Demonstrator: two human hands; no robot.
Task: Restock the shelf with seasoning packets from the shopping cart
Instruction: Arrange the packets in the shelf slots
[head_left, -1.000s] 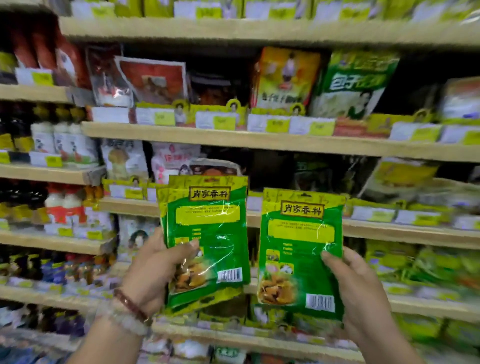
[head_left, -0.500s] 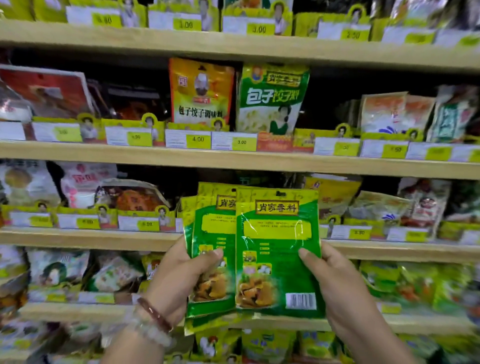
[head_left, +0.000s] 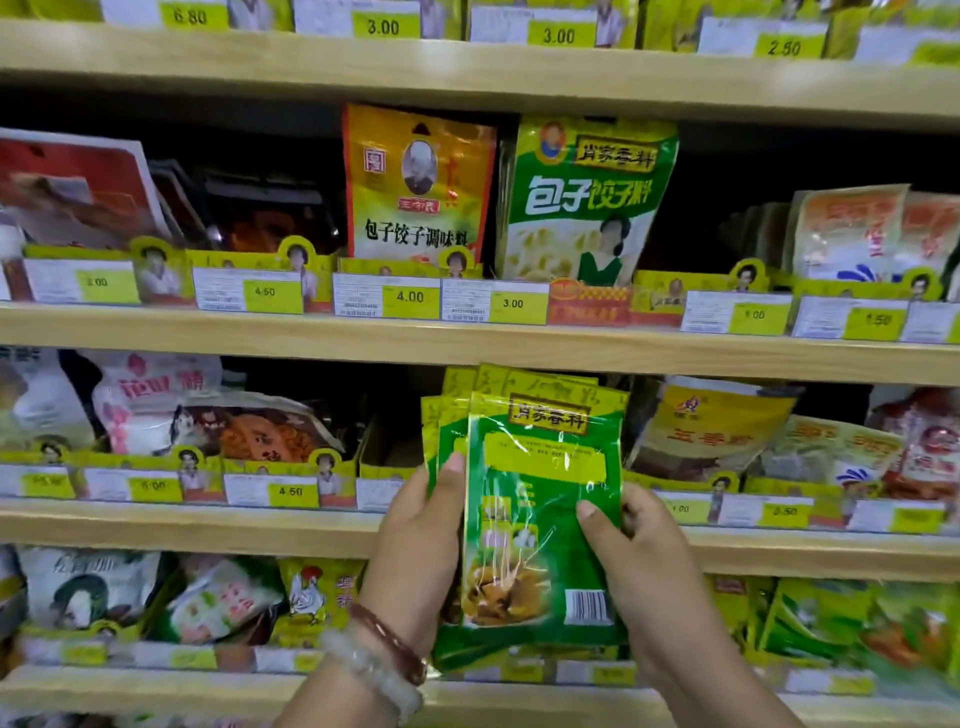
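Stocking is unfinished: at lower centre of frame the left hand (head_left: 415, 551) and right hand (head_left: 654, 566) both grip a stack of green seasoning packets (head_left: 540, 499), held before the middle shelf (head_left: 467, 348) and not yet placed; cart unseen.
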